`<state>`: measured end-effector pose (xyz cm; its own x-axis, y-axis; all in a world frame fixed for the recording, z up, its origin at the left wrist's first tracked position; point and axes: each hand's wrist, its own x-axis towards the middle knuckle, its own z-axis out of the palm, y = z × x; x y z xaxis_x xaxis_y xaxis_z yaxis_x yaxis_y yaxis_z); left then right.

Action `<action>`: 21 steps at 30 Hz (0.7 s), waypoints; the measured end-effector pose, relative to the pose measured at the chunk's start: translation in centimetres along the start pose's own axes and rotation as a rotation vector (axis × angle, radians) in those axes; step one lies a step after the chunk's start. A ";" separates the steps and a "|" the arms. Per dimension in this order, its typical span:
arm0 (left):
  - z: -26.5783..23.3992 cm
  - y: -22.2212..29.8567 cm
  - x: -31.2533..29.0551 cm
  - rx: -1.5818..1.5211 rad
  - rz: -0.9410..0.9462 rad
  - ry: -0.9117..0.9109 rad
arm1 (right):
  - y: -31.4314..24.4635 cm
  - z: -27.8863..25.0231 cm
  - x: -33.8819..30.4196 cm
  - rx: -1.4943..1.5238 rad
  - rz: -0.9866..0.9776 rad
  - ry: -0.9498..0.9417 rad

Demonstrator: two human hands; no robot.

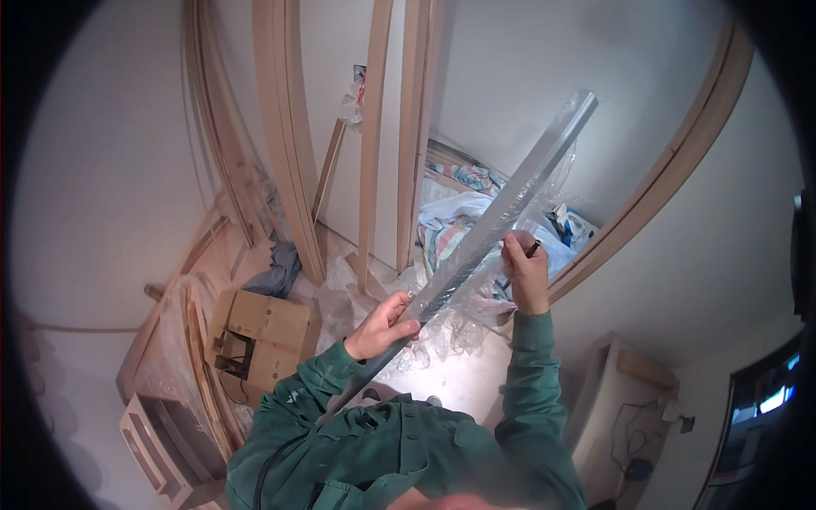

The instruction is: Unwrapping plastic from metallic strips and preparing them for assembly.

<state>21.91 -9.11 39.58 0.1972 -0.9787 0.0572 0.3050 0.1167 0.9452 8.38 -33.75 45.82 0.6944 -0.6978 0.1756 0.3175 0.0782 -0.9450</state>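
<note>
A long grey metal-looking profile (476,246), partly sheathed in clear plastic film (568,166), slants from my body up to the far right. My left hand (382,327) is closed round its lower part, thumb on top. To the right of the profile, my right hand (525,268) is closed, its fingers pinched at loose film. From that same fist sticks a small black object (534,249); its kind is mostly hidden by the fingers. Crumpled clear film (459,336) hangs and lies below the profile.
Tall wooden trim boards (289,144) lean ahead on the left, and another curves along the right (671,170). A cardboard box (268,331) stands on the left floor near wooden strips (200,357). Patterned cloths (450,221) lie heaped ahead. At right are a cabinet (595,382) and a cable (629,433).
</note>
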 end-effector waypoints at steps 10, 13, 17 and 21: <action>-0.8 -1.7 0.9 -0.567 -0.241 -0.411 | 0.3 -0.8 1.8 0.075 -0.090 0.194; -0.3 0.3 1.0 -0.314 -0.169 -0.303 | -1.0 -1.3 1.2 0.085 -0.085 0.231; 1.3 1.3 1.4 0.224 -0.157 -0.011 | -2.7 -1.3 0.1 0.007 -0.179 0.227; 0.9 1.6 0.8 0.127 -0.012 -0.021 | -3.6 -1.8 -0.2 0.003 -0.231 0.223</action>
<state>21.68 -9.90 41.41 0.1741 -0.9834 0.0507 0.1863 0.0834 0.9789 5.91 -35.13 48.67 0.4452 -0.8362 0.3202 0.4525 -0.0985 -0.8863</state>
